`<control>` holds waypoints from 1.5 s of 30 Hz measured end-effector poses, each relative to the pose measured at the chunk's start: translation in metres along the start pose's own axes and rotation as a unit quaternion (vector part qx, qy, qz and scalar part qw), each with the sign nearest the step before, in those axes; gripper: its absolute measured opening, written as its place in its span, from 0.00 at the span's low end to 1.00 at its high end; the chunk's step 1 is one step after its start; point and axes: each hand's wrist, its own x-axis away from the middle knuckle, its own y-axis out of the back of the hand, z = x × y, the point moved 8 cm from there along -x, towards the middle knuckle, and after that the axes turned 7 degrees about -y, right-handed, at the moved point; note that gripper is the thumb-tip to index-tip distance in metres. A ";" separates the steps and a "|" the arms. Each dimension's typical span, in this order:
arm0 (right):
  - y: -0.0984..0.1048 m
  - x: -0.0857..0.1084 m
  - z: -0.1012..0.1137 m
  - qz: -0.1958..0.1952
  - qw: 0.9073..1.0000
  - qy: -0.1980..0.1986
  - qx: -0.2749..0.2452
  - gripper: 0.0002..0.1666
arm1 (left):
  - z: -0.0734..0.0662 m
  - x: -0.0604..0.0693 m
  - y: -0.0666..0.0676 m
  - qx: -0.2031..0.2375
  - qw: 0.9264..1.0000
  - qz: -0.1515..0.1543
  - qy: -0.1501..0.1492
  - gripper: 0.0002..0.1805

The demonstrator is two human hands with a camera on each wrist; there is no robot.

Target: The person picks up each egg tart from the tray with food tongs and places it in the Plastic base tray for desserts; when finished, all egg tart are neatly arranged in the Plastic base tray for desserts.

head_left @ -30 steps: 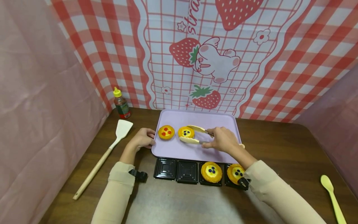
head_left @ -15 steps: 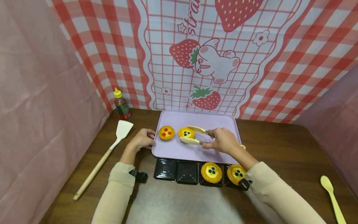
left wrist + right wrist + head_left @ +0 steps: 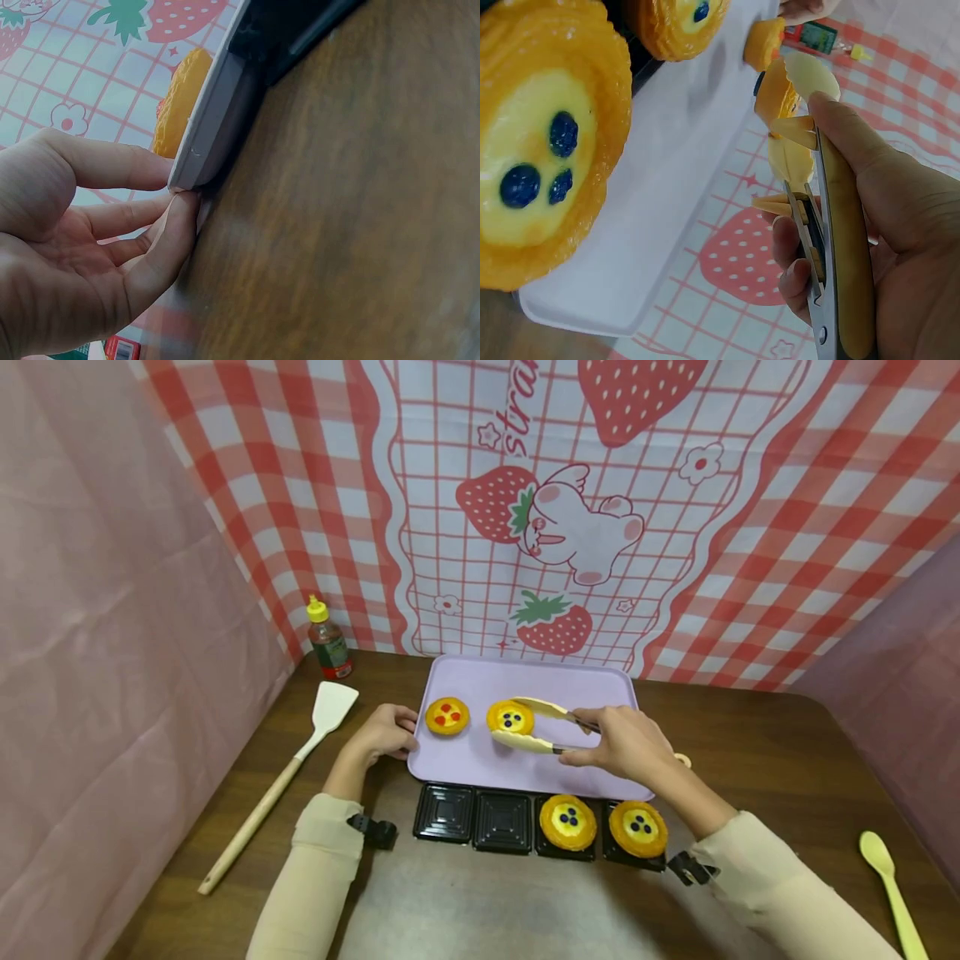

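My right hand (image 3: 626, 739) holds cream-tipped tongs (image 3: 847, 247), whose two tips flank an egg tart with blueberries (image 3: 510, 718). In the right wrist view that tart is tilted and seems raised off the lilac tray (image 3: 480, 764). My left hand (image 3: 384, 731) pinches the tray's left edge between thumb and finger, as the left wrist view (image 3: 112, 225) tells. An egg tart with red berry pieces (image 3: 447, 717) lies on the tray at left. Before the tray, two blueberry tarts (image 3: 567, 822) sit in black square holders (image 3: 502, 822); the two holders to their left hold no tart.
A white spatula (image 3: 307, 747) with a wooden handle lies at left. Behind it stands a yellow-capped sauce bottle (image 3: 328, 647). A pale yellow spoon (image 3: 885, 868) rests at the table's right edge. A strawberry-print checked cloth (image 3: 555, 527) hangs behind the tray.
The right hand has shifted right with the tongs, and the blueberry tart between the tips has moved slightly right too. The left hand has stayed at the tray edge.
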 end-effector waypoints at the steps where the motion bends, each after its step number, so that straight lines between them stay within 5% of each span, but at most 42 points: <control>1: 0.001 0.003 0.001 -0.002 1.000 0.004 0.000 0.47 | 0.000 0.000 0.000 -0.001 1.000 0.000 0.000 0.30; 22: 0.022 0.074 0.017 -0.002 0.998 0.064 -0.013 0.51 | 0.006 -0.001 0.004 -0.005 1.000 -0.003 0.009 0.29; 45: -0.009 0.085 0.024 0.007 0.996 0.088 0.022 0.41 | 0.001 -0.001 0.000 -0.008 1.000 0.001 0.004 0.30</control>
